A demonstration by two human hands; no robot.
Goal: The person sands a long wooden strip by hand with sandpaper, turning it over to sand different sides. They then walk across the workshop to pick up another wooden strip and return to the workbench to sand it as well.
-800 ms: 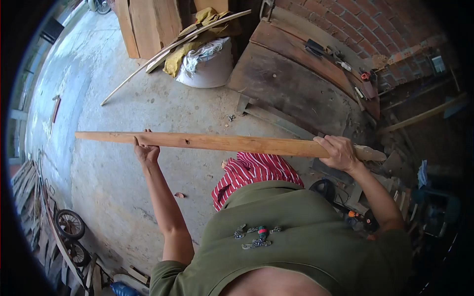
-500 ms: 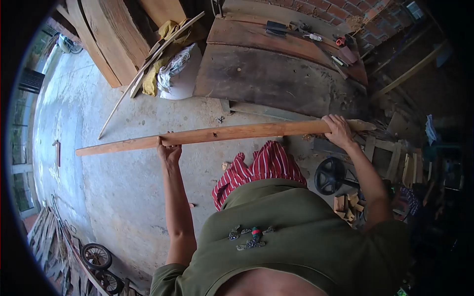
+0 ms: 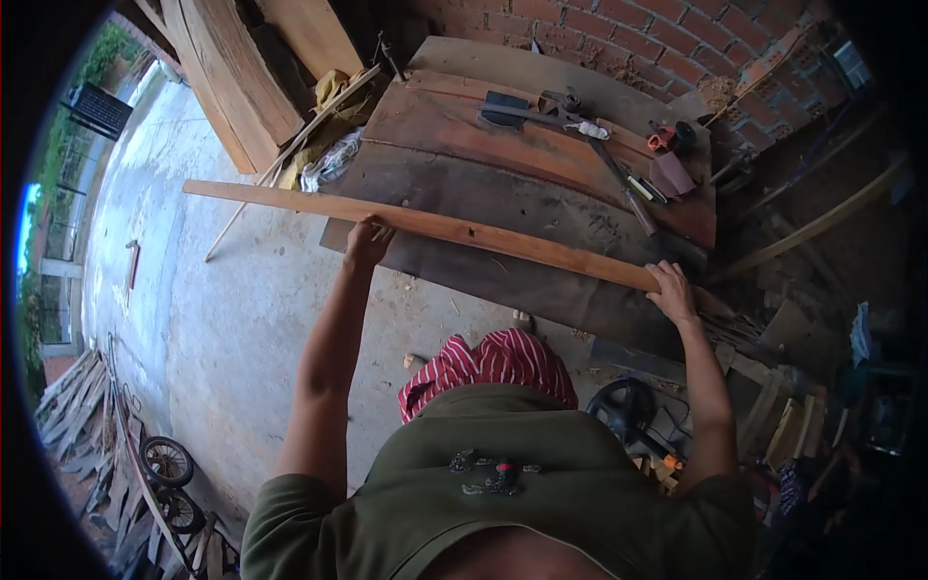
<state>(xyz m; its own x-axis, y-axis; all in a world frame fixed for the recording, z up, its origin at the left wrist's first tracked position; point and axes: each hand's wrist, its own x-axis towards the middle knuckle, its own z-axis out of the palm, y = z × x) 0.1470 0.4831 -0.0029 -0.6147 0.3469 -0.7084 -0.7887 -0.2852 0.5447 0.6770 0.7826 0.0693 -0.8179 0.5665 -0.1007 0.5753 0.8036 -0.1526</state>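
A long wooden plank point(image 3: 527, 248) spans across in front of me, with a small dark hole near its middle. My left hand point(image 3: 370, 240) grips its lower edge left of the middle, fingers curled under it. Near the right end my right hand point(image 3: 674, 292) is closed over the same plank. The plank slants, its left end farther from me and its right end nearer. In this view it overlaps the front of a dark, worn wooden worktable point(image 3: 435, 184), and its left end reaches out past the table over the floor.
On the table lie a black flat object point(image 3: 505, 108), a long-handled tool point(image 3: 623, 188), a red-and-black tool point(image 3: 665, 137) and a brown block point(image 3: 674, 176). Big timber slabs point(image 3: 227, 82) lean at the back left. A black wheel point(image 3: 623, 406) and scrap wood point(image 3: 793, 425) are at right.
The plank has moved forward from over the floor to over the table, and has turned so its left end points farther away. Both hands keep their grip on it.
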